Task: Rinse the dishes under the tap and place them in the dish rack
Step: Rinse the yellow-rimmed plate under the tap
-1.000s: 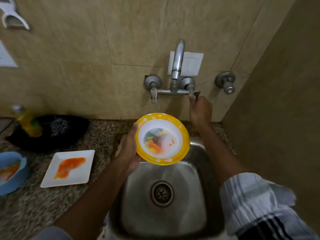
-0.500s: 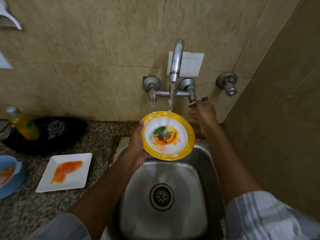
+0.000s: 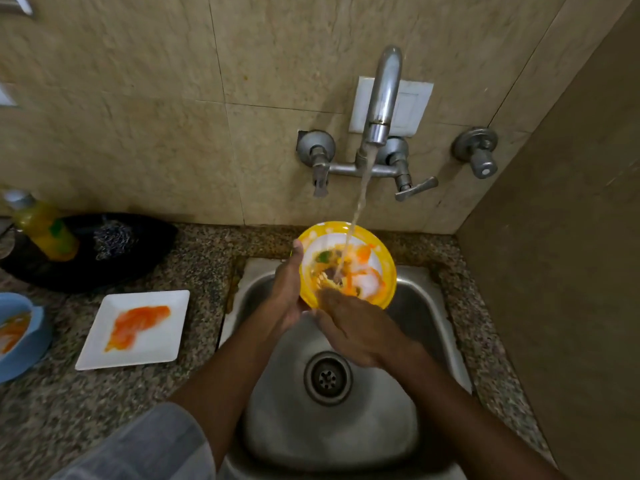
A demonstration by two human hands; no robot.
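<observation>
Unlabelled yellow bowl (image 3: pixel 384 252) under running tap (image 3: pixel 382 95)

Water ran from the tap (image 3: pixel 382 98) into a yellow bowl (image 3: pixel 377 249) over the sink (image 3: pixel 363 438). The left hand (image 3: pixel 287 292) gripped its rim; the right hand (image 3: pixel 356 329) reached inside. A white plate (image 3: pixel 166 341) lay on the counter (image 3: pixel 52 410) beside the sink's left edge.

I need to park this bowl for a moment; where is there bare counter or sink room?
Free: the granite between the white square plate and the sink, the counter strip in front of that plate, and the basin floor around the drain. Crowded: the far left, with the black tray, soap bottle and blue bowl.
</observation>
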